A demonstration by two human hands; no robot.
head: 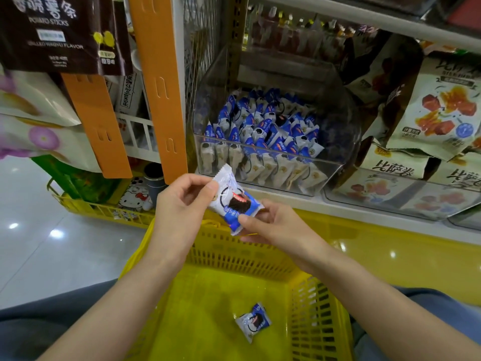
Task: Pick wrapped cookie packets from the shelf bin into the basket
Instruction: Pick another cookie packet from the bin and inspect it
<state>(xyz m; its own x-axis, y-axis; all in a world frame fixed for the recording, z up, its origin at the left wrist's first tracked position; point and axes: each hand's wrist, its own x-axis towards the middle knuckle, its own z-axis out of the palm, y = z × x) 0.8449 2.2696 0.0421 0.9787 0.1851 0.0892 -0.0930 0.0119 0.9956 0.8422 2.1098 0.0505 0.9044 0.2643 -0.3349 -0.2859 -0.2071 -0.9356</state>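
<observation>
1. Both hands hold one wrapped cookie packet above the far edge of the yellow basket.
2. The left hand pinches its upper left end; the right hand pinches its lower right end.
3. A second packet lies on the basket floor, near right.
4. The clear shelf bin, beyond the hands, holds many more packets.

Both bare forearms reach up from the lower corners toward mid-frame. Left hand, centre-left: thumb and forefinger pinch the upper end of a cookie packet. Right hand, right of centre: thumb and fingers pinch its lower end.
</observation>
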